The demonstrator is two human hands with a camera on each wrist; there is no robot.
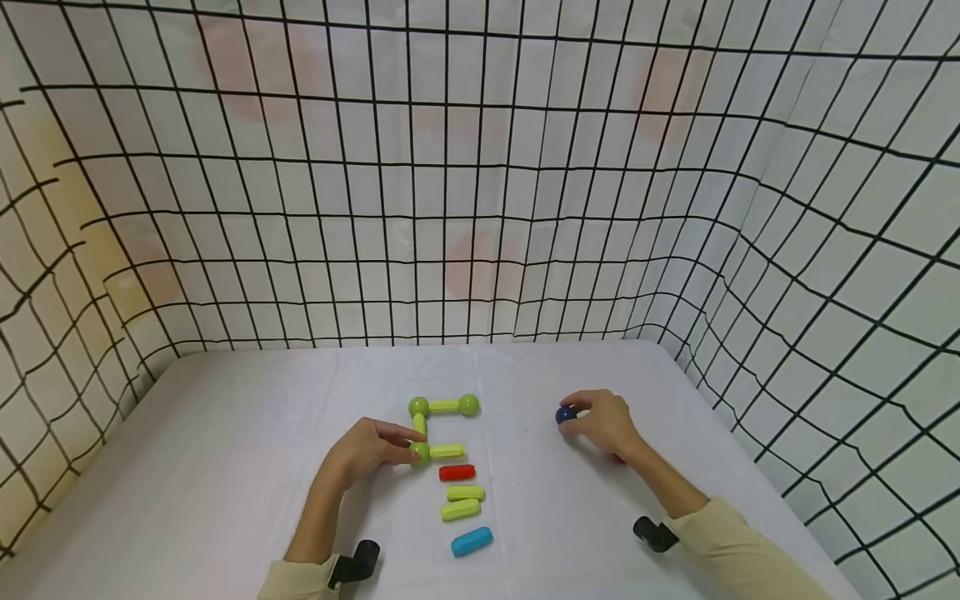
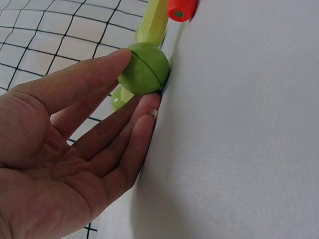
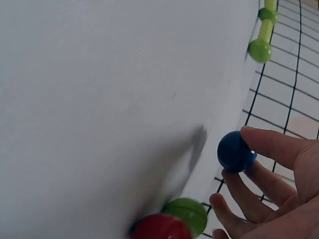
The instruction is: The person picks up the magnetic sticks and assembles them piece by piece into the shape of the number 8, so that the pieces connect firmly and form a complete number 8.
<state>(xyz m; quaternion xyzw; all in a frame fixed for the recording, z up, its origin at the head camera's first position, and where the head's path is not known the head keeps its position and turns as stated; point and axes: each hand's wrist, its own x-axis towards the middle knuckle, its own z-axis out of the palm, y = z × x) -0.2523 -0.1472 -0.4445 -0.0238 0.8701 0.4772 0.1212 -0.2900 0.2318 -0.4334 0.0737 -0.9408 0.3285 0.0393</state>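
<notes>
On the white table lies a joined frame of green balls and yellow-green rods [image 1: 419, 427]. My left hand [image 1: 372, 443] holds its near corner, the green ball [image 2: 145, 68], with the thumb on one side and fingertips at the other. From that ball a yellow-green rod [image 1: 447, 451] sticks out to the right. Over on the right, my right hand [image 1: 602, 419] pinches a dark blue ball [image 3: 236, 152] between thumb and fingers, above the table. A red ball [image 3: 160, 228] and a green ball [image 3: 187, 215] lie below that hand, mostly hidden by it in the head view.
Between the arms lie a red rod [image 1: 457, 472], two yellow-green rods [image 1: 460, 509] and a blue rod [image 1: 472, 542]. Black netting [image 1: 465, 192] over white walls borders the table [image 1: 247, 467] at the back and sides.
</notes>
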